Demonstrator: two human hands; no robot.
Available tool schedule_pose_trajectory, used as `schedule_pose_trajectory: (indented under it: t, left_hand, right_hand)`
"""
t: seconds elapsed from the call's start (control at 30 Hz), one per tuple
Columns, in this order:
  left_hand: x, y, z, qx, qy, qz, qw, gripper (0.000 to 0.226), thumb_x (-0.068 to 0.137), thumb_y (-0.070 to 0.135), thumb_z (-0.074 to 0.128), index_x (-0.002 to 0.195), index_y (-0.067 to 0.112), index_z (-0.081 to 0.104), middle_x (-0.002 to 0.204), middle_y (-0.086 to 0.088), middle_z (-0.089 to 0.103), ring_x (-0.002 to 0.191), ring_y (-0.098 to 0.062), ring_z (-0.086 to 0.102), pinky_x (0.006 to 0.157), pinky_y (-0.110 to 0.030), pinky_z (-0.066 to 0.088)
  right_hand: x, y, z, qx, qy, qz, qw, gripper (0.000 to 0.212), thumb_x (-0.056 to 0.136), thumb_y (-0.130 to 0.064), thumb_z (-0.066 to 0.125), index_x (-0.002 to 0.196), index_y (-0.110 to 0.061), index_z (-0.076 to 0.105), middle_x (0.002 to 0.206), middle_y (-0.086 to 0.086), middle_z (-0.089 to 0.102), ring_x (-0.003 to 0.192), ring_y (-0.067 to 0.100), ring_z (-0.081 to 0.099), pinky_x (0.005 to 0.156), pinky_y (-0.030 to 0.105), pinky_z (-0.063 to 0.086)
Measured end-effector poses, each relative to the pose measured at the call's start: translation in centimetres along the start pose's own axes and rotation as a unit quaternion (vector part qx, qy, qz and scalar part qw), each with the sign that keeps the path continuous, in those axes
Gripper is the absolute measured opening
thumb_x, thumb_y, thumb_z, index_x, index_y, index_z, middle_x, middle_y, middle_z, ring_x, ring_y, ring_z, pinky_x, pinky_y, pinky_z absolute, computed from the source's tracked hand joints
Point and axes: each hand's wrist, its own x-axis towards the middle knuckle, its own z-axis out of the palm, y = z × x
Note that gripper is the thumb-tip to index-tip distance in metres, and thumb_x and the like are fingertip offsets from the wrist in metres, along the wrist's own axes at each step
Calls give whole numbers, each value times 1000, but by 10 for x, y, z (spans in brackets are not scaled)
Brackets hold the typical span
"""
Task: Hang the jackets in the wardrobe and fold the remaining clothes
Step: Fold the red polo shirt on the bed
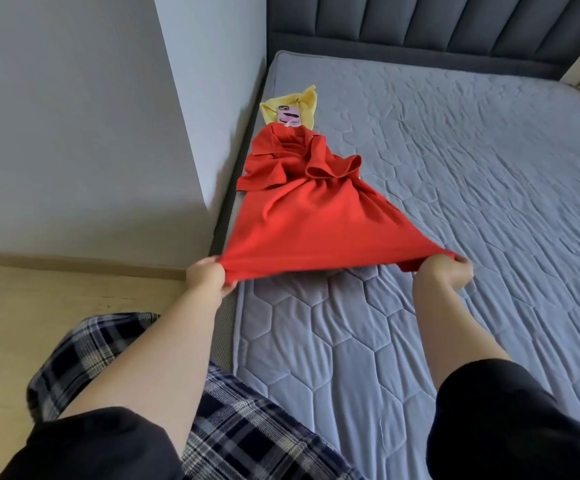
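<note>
Red shirt spread for folding, not yet folded.
The left hand (209,277) and right hand (449,271) each pinch a hem corner of the red shirt (302,216) on the bed (472,168); a yellow garment (302,102) waits beyond; no jackets or wardrobe visible.

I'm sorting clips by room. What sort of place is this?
Most likely a bedroom: a quilted grey mattress fills the view, a padded headboard stands behind it, and both hands pull a red shirt flat on it.
</note>
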Motion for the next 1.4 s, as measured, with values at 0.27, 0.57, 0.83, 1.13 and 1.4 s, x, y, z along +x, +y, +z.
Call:
schedule_pose_trajectory:
  t: [0.27, 0.57, 0.83, 1.13, 1.4]
  left_hand:
    - [-1, -9, 0, 230, -73, 224, 944, 55, 76, -22, 31, 107, 2, 69, 83, -11, 68, 62, -12, 65, 57, -20, 53]
    - [-10, -26, 4, 484, -169, 94, 853, 30, 84, 28, 50, 58, 14, 48, 62, -1, 52, 60, -19, 48, 53, -29, 31]
    - [-2, -24, 8, 519, -168, 28, 837, 17, 81, 8, 57, 66, 7, 65, 49, 1, 60, 37, -17, 57, 38, -19, 42]
    - [15, -10, 13, 610, -267, -43, 745, 34, 96, 23, 45, 71, 12, 65, 45, -2, 56, 31, -9, 44, 38, -14, 32]
    - [68, 7, 38, 54, -121, 3, 991, 11, 95, 13, 52, 90, 9, 61, 66, -10, 64, 41, -12, 62, 37, -18, 45]
  right_hand:
    - [15, -4, -9, -112, 96, -156, 977, 29, 81, -17, 47, 105, -14, 63, 98, -4, 57, 88, 9, 59, 76, 31, 44]
    - [2, 59, 0, -550, -70, -239, 797, 61, 78, -3, 48, 138, -11, 39, 155, 13, 20, 144, 30, 11, 115, 55, 4]
    - [-22, 84, 22, -655, -123, -268, 696, 53, 84, -16, 39, 136, -15, 48, 155, 8, 24, 144, 28, 14, 114, 60, 1]
    - [-66, 75, 123, -515, -237, -421, 708, 53, 83, -10, 45, 136, -8, 43, 157, 15, 16, 146, 30, 9, 116, 51, 5]
    - [-38, 75, 191, -559, -292, -279, 724, 73, 93, -36, 40, 152, -13, 5, 159, 12, 11, 145, 28, 10, 114, 53, 17]
